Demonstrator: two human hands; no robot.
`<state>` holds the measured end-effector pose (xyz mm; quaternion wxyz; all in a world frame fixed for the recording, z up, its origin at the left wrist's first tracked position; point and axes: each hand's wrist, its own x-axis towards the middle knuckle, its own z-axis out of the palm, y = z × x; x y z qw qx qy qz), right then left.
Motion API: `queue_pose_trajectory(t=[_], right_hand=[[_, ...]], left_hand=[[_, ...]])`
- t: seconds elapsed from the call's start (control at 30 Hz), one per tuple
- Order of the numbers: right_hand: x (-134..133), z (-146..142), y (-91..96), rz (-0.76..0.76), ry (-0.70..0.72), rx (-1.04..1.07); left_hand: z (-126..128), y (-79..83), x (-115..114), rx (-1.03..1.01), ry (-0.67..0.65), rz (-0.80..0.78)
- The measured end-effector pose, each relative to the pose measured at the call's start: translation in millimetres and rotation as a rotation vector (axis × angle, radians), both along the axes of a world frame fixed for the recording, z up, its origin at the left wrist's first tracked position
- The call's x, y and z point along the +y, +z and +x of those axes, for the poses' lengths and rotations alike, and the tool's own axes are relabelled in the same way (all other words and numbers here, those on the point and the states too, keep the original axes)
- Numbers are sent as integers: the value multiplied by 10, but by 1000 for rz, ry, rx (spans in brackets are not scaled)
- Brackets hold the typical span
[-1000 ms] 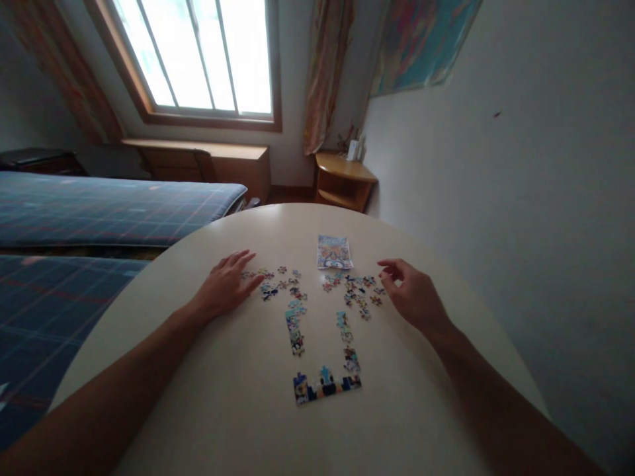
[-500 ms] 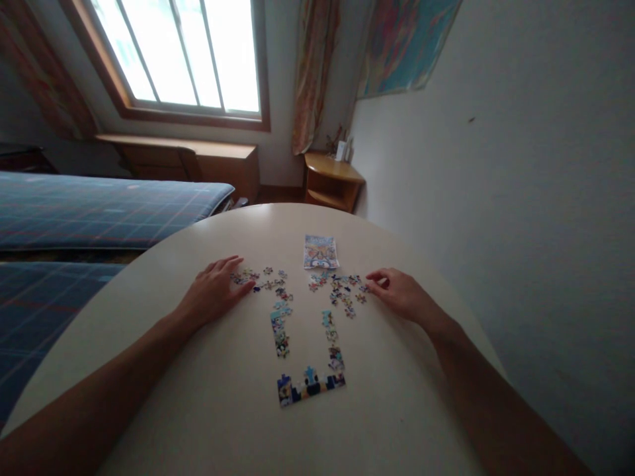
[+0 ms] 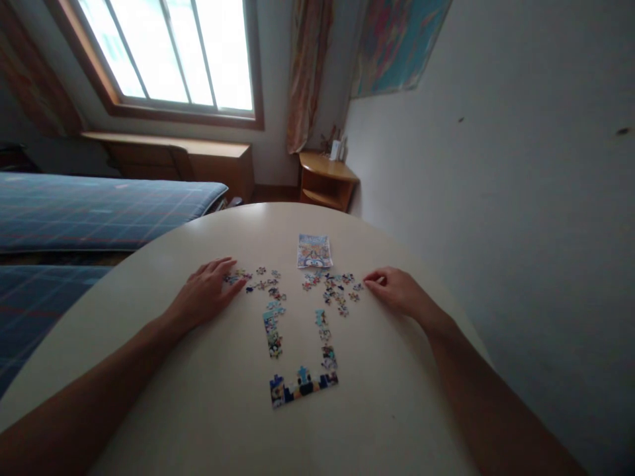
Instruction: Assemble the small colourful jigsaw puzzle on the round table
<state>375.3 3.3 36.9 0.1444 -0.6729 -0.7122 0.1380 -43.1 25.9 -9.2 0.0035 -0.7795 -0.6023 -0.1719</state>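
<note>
My left hand point(image 3: 211, 285) rests open on the white table, fingers stretched and thumb apart, at the left side of a cluster of loose jigsaw pieces point(image 3: 262, 284). Some pieces lie between its thumb and fingers. My right hand point(image 3: 394, 287) is beside the right-hand cluster of loose pieces point(image 3: 336, 285), thumb and forefinger pinched together; whether anything small sits between the tips is hidden. Nearer me, joined jigsaw strips form a left side point(image 3: 273, 336), a right side point(image 3: 326, 340) and a bottom edge point(image 3: 305, 387). The middle of this frame shows bare tabletop.
A small printed picture sheet point(image 3: 314, 251) lies beyond the pieces on the round white table point(image 3: 223, 410). Past the table are a plaid mattress point(image 3: 109, 211), a wooden desk point(image 3: 218, 149) and a corner shelf point(image 3: 327, 168). A wall point(image 3: 536, 218) runs along the right.
The whole view has shifted slightly, so things appear a little further left. My right hand has drawn slightly away from the nearest loose pieces. My left hand stays in place.
</note>
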Motion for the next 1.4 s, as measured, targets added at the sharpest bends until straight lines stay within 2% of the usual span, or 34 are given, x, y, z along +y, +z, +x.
queue_pose_trajectory(t=[0.23,0.53,0.87,1.07,1.3,1.4], right_hand=[[-3,48,-25,2,32,63],[-13,24,-8,16,81,37],[17,-22,-62,55,172,79],[-3,-28,-37,41,38,28],[-56,-96,-15,31,133,35],[-50,-81,-34,23,118,61]], left_hand=[[11,1,-10,11,-16,16],[58,11,-49,-32,-84,29],[71,31,-61,-17,-90,3],[67,21,-60,-20,-87,13],[61,10,-56,-12,-93,3],[59,8,-47,-14,-94,0]])
